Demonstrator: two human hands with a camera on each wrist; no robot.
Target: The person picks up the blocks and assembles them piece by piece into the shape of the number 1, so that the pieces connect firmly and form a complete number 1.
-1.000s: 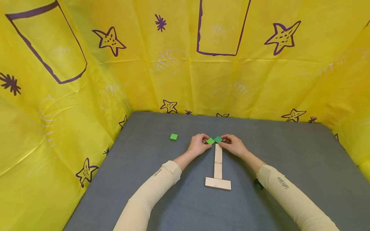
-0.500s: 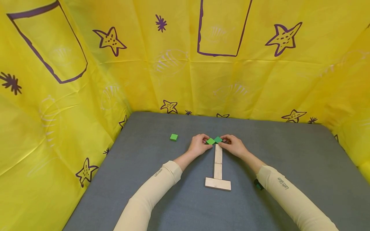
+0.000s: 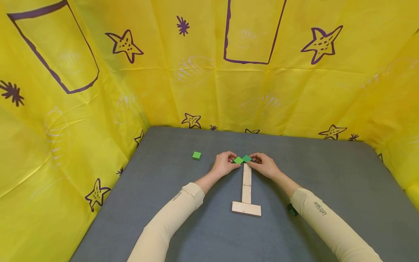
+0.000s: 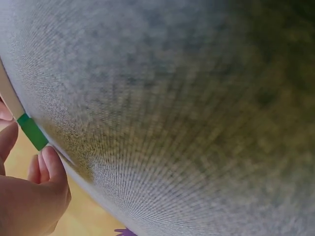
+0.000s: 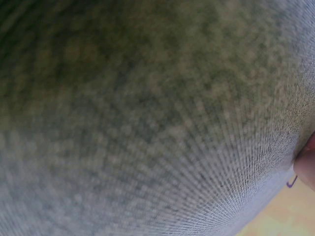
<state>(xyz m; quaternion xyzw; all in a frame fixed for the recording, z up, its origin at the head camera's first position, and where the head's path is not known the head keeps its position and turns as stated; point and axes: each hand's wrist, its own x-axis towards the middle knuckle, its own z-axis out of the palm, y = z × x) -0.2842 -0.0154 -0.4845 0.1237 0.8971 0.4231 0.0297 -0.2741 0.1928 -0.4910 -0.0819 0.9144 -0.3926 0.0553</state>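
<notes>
At the far end of a column of wooden planks, two small green square blocks lie turned cornerwise, side by side, and seem to touch. My left hand (image 3: 225,163) pinches the light green block (image 3: 238,160) between thumb and fingers. From the other side, my right hand (image 3: 264,165) holds the darker green block (image 3: 247,158) the same way. The left wrist view shows the left thumb against a green block (image 4: 33,133). Only a fingertip (image 5: 306,164) of the right hand shows in the right wrist view, and its block is out of sight there.
Two pale planks stand end to end in line, the upper plank (image 3: 247,174) and the lower plank (image 3: 246,194). A crosswise plank (image 3: 246,209) lies at their near end. Another light green block (image 3: 196,155) sits left on the grey table (image 3: 209,233). Yellow cloth (image 3: 203,87) surrounds the table.
</notes>
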